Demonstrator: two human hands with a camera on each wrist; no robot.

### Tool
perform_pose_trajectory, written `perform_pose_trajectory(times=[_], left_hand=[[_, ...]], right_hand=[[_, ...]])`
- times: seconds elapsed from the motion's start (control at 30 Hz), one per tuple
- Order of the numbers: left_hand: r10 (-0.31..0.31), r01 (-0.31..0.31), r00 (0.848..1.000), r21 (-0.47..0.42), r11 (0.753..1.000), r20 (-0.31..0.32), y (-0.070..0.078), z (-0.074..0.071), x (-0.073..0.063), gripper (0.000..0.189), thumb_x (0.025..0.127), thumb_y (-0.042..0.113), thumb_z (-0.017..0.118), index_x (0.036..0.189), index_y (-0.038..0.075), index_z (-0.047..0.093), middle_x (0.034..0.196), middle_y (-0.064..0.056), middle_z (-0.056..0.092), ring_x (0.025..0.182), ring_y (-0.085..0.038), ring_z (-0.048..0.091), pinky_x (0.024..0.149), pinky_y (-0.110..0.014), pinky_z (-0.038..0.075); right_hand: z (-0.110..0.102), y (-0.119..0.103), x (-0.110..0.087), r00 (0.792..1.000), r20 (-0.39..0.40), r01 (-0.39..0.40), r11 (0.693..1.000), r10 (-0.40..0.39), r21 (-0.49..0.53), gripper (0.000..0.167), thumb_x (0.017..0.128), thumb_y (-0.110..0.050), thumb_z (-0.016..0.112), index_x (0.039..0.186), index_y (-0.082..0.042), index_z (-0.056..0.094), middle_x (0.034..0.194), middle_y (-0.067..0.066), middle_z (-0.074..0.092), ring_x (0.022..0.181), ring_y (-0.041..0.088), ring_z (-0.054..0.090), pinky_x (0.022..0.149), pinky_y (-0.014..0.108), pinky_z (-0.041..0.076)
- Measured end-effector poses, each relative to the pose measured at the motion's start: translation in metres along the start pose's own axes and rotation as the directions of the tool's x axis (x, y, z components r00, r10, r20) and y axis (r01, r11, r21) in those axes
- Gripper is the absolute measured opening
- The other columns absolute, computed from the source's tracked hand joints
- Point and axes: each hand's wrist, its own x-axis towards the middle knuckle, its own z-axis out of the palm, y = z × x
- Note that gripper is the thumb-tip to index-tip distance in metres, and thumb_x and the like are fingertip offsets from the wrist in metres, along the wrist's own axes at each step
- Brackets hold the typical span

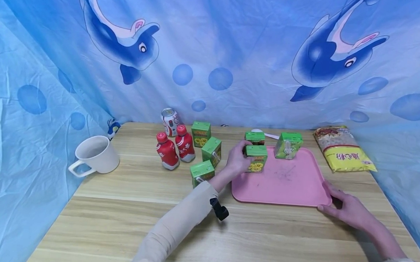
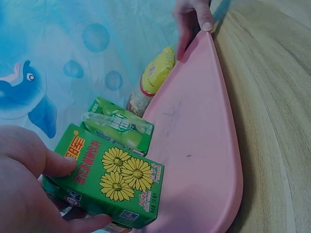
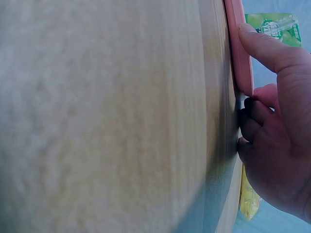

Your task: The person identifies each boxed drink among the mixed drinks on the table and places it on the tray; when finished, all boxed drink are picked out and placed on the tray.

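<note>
My left hand [image 1: 238, 158] grips a green drink carton [image 1: 257, 162] with yellow flowers on its front, over the left part of a pink tray [image 1: 288, 189]. In the left wrist view, thumb and fingers lie on opposite sides of that carton [image 2: 121, 177]. My right hand [image 1: 349, 210] holds the tray's near right corner, thumb at the front edge and fingers along the side. A lighter green carton [image 1: 287, 146] stands at the back of the tray. Behind the held carton shows another green carton [image 1: 255, 138], partly hidden.
Left of the tray stand three green cartons [image 1: 201, 133], two red bottles [image 1: 167, 152] and a can [image 1: 170, 122]. A white mug [image 1: 97, 155] is at far left. Behind the tray lies a white spoon [image 1: 270, 136]; a yellow food bag [image 1: 345, 149] lies to its right.
</note>
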Motion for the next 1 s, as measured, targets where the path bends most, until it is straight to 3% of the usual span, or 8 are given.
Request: perform_pose_trajectory(times=[0.27, 0.4, 0.47, 0.57, 0.63, 0.7, 0.83, 1.0], left_hand=[[0.026, -0.027, 1.0, 0.064, 0.998, 0.007, 0.001, -0.002, -0.004, 0.052, 0.088, 0.0, 0.073, 0.135, 0.0, 0.05, 0.127, -0.017, 0.061, 0.117, -0.03, 0.06, 0.096, -0.034, 0.051], [0.066, -0.062, 0.998, 0.181, 0.982, -0.013, 0.002, -0.004, -0.014, 0.06, 0.085, 0.004, 0.075, 0.137, -0.003, 0.045, 0.123, -0.018, 0.06, 0.113, -0.031, 0.06, 0.095, -0.037, 0.052], [0.1, -0.086, 0.994, 0.3, 0.95, -0.033, 0.005, -0.005, -0.023, 0.066, 0.083, 0.01, 0.078, 0.138, -0.003, 0.044, 0.124, -0.017, 0.058, 0.113, -0.03, 0.058, 0.091, -0.04, 0.053], [0.187, -0.149, 0.982, 0.488, 0.86, -0.03, 0.012, -0.007, -0.04, 0.073, 0.083, 0.021, 0.08, 0.14, -0.003, 0.042, 0.131, -0.018, 0.054, 0.12, -0.031, 0.052, 0.085, -0.041, 0.056], [0.257, -0.21, 0.966, 0.562, 0.8, -0.005, 0.018, -0.011, -0.051, 0.072, 0.084, 0.025, 0.08, 0.14, -0.001, 0.044, 0.133, -0.017, 0.053, 0.123, -0.031, 0.049, 0.08, -0.041, 0.057], [0.325, -0.287, 0.945, 0.58, 0.763, 0.039, 0.025, -0.02, -0.061, 0.067, 0.085, 0.025, 0.078, 0.138, 0.0, 0.046, 0.133, -0.016, 0.053, 0.125, -0.031, 0.047, 0.083, -0.039, 0.057], [0.421, -0.399, 0.904, 0.496, 0.771, 0.074, 0.03, -0.045, -0.078, 0.056, 0.087, 0.019, 0.076, 0.135, 0.003, 0.052, 0.132, -0.013, 0.055, 0.124, -0.029, 0.048, 0.093, -0.04, 0.051], [0.544, -0.498, 0.839, 0.39, 0.775, -0.009, 0.014, -0.083, -0.09, 0.054, 0.083, 0.006, 0.078, 0.131, 0.0, 0.055, 0.127, -0.015, 0.057, 0.119, -0.031, 0.049, 0.099, -0.045, 0.046]], right_hand=[[-0.001, 0.001, 0.001, 1.0, 0.006, 0.007, 1.0, -0.007, -0.008, 0.095, 0.088, -0.044, 0.075, 0.15, 0.01, 0.029, 0.151, 0.036, 0.03, 0.13, 0.06, 0.033, 0.099, 0.07, 0.034], [-0.001, 0.001, 0.0, 1.0, 0.003, 0.013, 1.0, -0.013, -0.015, 0.095, 0.088, -0.045, 0.075, 0.151, 0.01, 0.028, 0.151, 0.035, 0.03, 0.131, 0.06, 0.033, 0.098, 0.07, 0.034], [-0.001, 0.001, 0.0, 1.0, -0.003, 0.019, 1.0, -0.02, -0.017, 0.094, 0.088, -0.043, 0.076, 0.151, 0.009, 0.028, 0.15, 0.036, 0.03, 0.13, 0.06, 0.033, 0.097, 0.07, 0.034], [-0.001, 0.001, 0.0, 1.0, -0.009, 0.024, 1.0, -0.024, -0.018, 0.093, 0.088, -0.041, 0.076, 0.15, 0.01, 0.029, 0.15, 0.036, 0.031, 0.13, 0.06, 0.034, 0.097, 0.07, 0.034], [-0.001, 0.001, 0.0, 1.0, -0.009, 0.021, 1.0, -0.022, -0.015, 0.092, 0.089, -0.04, 0.076, 0.15, 0.01, 0.029, 0.15, 0.036, 0.031, 0.13, 0.06, 0.033, 0.097, 0.07, 0.034], [-0.001, 0.001, 0.0, 1.0, -0.008, 0.016, 1.0, -0.016, -0.014, 0.093, 0.089, -0.041, 0.076, 0.15, 0.01, 0.029, 0.15, 0.036, 0.03, 0.13, 0.06, 0.033, 0.097, 0.07, 0.034], [0.0, 0.001, 0.0, 1.0, -0.006, 0.017, 1.0, -0.017, -0.015, 0.093, 0.089, -0.041, 0.076, 0.151, 0.01, 0.029, 0.15, 0.036, 0.03, 0.13, 0.06, 0.033, 0.098, 0.07, 0.034], [0.0, 0.001, 0.0, 1.0, 0.001, 0.007, 1.0, -0.007, -0.016, 0.094, 0.088, -0.044, 0.075, 0.151, 0.009, 0.029, 0.15, 0.036, 0.03, 0.13, 0.06, 0.033, 0.097, 0.07, 0.034]])
